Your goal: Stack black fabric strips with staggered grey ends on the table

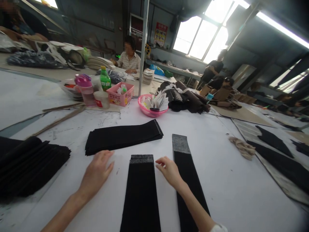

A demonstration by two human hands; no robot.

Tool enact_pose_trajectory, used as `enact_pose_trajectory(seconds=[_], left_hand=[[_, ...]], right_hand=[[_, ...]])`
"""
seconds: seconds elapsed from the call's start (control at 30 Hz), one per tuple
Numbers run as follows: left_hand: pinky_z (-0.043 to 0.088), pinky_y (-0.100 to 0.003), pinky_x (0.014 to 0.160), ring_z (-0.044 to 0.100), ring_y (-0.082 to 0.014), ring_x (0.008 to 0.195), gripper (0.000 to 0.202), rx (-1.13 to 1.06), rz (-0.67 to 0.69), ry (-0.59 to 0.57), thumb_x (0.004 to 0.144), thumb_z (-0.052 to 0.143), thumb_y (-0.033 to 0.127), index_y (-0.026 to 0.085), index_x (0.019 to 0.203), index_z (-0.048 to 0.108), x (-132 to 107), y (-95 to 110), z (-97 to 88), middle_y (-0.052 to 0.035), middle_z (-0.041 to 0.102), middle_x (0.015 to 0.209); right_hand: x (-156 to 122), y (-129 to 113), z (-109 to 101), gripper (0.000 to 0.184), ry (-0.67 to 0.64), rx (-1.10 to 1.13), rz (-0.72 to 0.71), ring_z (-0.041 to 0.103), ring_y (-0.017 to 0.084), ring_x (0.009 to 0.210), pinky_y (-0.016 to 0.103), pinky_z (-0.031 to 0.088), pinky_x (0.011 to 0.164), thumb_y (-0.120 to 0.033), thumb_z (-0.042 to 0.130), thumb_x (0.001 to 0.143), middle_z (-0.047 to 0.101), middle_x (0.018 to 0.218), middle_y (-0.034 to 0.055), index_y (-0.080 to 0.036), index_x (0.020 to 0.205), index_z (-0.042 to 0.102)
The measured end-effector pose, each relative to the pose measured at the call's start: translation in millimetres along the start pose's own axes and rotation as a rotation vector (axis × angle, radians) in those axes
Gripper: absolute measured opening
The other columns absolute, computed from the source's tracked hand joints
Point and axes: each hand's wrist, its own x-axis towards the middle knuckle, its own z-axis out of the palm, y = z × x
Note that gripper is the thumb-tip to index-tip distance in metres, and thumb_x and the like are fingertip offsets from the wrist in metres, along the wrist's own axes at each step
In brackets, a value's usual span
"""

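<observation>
A stack of long black fabric strips [141,193] with a grey end lies in front of me on the white table [217,167]. My left hand [96,172] rests flat on the table just left of it, fingers out, below a pile of black strips [123,137]. My right hand [169,170] hovers between this stack and a second black strip [187,170] to the right, fingers loosely curled and holding nothing I can see.
A fanned black pile [26,164] lies at the left. Behind are a pink basket [120,93], a pink bowl [152,108], a green bottle [105,79], cups and dark cloth [188,100]. A beige rag [242,146] lies right. Other people sit at far tables.
</observation>
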Motion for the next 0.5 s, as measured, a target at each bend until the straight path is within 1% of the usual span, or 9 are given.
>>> enact_pose_trajectory(seconds=[0.07,0.1,0.17,0.23,0.3,0.33,0.43,0.5], left_hand=[[0.045,-0.038,0.096,0.053,-0.0229,0.109,0.026,-0.127,0.169,-0.148,0.091,0.046,0.027,0.021,0.114,0.056,-26.0,23.3,8.1,-0.008,0.056,0.114],[0.046,-0.038,0.095,0.053,-0.0219,0.108,0.024,-0.163,0.224,-0.2,0.091,0.046,0.026,0.022,0.112,0.057,-38.8,35.4,11.2,-0.0072,0.057,0.113],[0.047,-0.038,0.091,0.054,-0.0221,0.106,0.019,-0.187,0.322,-0.258,0.089,0.051,0.023,0.022,0.106,0.059,-61.5,57.8,16.0,-0.0061,0.059,0.108],[0.047,-0.039,0.088,0.055,-0.0231,0.103,0.017,-0.169,0.347,-0.271,0.085,0.056,0.02,0.022,0.101,0.06,-78.5,74.4,19.0,-0.0055,0.06,0.105],[0.047,-0.039,0.084,0.056,-0.0231,0.1,0.018,-0.143,0.338,-0.271,0.082,0.059,0.017,0.022,0.099,0.06,-89.5,84.0,20.2,-0.0052,0.061,0.104],[0.047,-0.039,0.083,0.057,-0.0229,0.098,0.018,-0.132,0.332,-0.273,0.081,0.06,0.016,0.021,0.099,0.06,-93.4,86.5,20.2,-0.0051,0.061,0.104],[0.047,-0.037,0.08,0.058,-0.0225,0.095,0.02,-0.114,0.339,-0.284,0.079,0.06,0.013,0.021,0.097,0.06,-102.7,88.9,18.3,-0.0049,0.062,0.102],[0.047,-0.037,0.08,0.058,-0.0226,0.095,0.021,-0.101,0.354,-0.262,0.078,0.06,0.013,0.021,0.097,0.059,-109.7,89.0,17.3,-0.0048,0.062,0.103]], right_hand=[[-44.2,-11.3,7.8,0.012,-0.079,-0.061,-0.046,0.061,0.017,0.082,0.027,0.047,0.072,-0.022,0.064,0.085,0.064,0.094,0.001,-0.024,0.096,0.067],[-62.6,-16.3,12.0,0.016,-0.093,-0.103,-0.061,0.061,0.018,0.087,0.028,0.047,0.074,-0.02,0.066,0.084,0.063,0.096,0.0016,-0.024,0.099,0.066],[-91.3,-23.4,21.3,0.029,-0.109,-0.196,-0.095,0.059,0.021,0.094,0.031,0.047,0.079,-0.019,0.074,0.077,0.063,0.1,0.0025,-0.025,0.104,0.064],[-111.1,-25.8,31.9,0.045,-0.111,-0.281,-0.142,0.058,0.024,0.095,0.035,0.048,0.08,-0.022,0.083,0.067,0.063,0.104,0.0031,-0.025,0.108,0.063],[-125.0,-24.5,42.9,0.057,-0.09,-0.342,-0.183,0.059,0.026,0.093,0.038,0.049,0.078,-0.024,0.088,0.059,0.063,0.105,0.0032,-0.025,0.11,0.062],[-130.7,-23.2,48.0,0.06,-0.068,-0.363,-0.196,0.059,0.026,0.092,0.038,0.049,0.077,-0.024,0.09,0.056,0.063,0.104,0.0031,-0.025,0.11,0.062],[-144.3,-20.5,59.3,0.058,0.005,-0.399,-0.211,0.06,0.026,0.087,0.038,0.05,0.073,-0.021,0.091,0.052,0.064,0.1,0.0025,-0.024,0.102,0.062],[-151.4,-20.5,63.8,0.056,0.048,-0.405,-0.219,0.06,0.026,0.084,0.038,0.05,0.07,-0.019,0.092,0.05,0.065,0.096,0.0022,-0.024,0.096,0.062]])
